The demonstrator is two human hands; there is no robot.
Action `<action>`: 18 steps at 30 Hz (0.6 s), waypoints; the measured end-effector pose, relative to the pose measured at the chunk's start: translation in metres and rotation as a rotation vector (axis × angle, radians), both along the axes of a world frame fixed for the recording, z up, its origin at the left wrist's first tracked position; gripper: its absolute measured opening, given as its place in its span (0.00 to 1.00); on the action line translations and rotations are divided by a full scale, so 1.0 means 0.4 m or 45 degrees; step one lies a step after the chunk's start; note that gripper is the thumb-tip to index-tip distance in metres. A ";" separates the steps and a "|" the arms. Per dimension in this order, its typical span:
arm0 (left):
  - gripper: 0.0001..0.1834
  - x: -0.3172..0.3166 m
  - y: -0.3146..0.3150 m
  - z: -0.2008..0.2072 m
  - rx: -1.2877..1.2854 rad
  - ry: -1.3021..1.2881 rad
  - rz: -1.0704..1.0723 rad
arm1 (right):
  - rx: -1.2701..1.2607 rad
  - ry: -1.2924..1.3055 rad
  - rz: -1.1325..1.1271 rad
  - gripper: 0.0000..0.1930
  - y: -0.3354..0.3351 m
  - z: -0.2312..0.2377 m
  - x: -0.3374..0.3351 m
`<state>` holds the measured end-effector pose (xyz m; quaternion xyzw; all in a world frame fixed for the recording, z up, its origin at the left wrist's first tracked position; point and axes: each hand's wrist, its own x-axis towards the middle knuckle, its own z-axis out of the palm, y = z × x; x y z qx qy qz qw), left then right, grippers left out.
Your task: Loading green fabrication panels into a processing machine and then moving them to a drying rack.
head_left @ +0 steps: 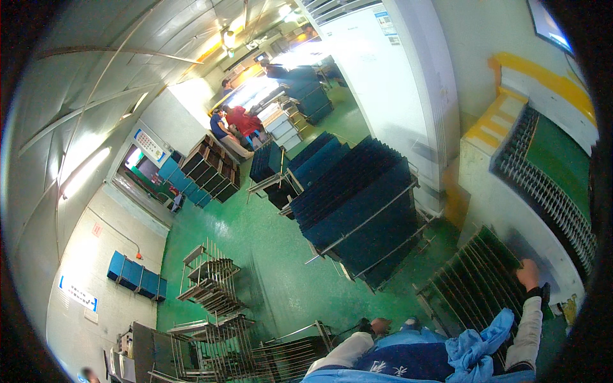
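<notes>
My right hand (529,274), below a beige sleeve with a dark band at the wrist, is closed at the far right corner of a rack of thin dark green panels (479,274). The panels stand on edge in a close row; what exactly the fingers grip is hidden. My left hand (381,327) hangs low in front of my body, small and dim, and its fingers cannot be made out. A light blue garment (482,341) is bunched and knotted at my front, over darker blue cloth.
A large rack of dark blue panels (364,210) stands ahead. Bare metal racks (214,281) are at the left on the green floor (255,236). A machine with a row of slots (543,185) is at my right, beside a white cabinet (389,83). People (246,121) work far back.
</notes>
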<state>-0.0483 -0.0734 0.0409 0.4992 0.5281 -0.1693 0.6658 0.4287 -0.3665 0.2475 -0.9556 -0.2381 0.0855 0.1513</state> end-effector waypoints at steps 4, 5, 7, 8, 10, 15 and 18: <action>0.23 -0.015 0.007 -0.043 0.053 -0.025 -0.089 | -0.007 0.004 -0.012 0.17 -0.005 -0.017 0.009; 0.23 -0.032 0.011 -0.062 0.082 -0.107 -0.147 | -0.002 0.015 -0.009 0.17 0.003 -0.015 0.008; 0.23 -0.071 0.014 -0.098 0.144 -0.267 -0.258 | 0.003 0.023 0.037 0.18 0.024 -0.009 0.004; 0.23 -0.051 0.010 -0.082 0.083 -0.195 -0.178 | -0.006 0.024 0.030 0.18 0.013 -0.008 0.003; 0.24 -0.005 -0.001 -0.012 -0.038 -0.043 -0.019 | -0.008 -0.012 -0.009 0.17 -0.008 -0.005 0.002; 0.23 -0.005 -0.006 0.018 0.005 -0.023 -0.043 | 0.030 -0.078 -0.001 0.15 0.000 0.007 -0.011; 0.22 -0.020 -0.005 -0.002 -0.030 -0.019 -0.002 | 0.071 -0.102 0.028 0.14 0.008 0.005 -0.015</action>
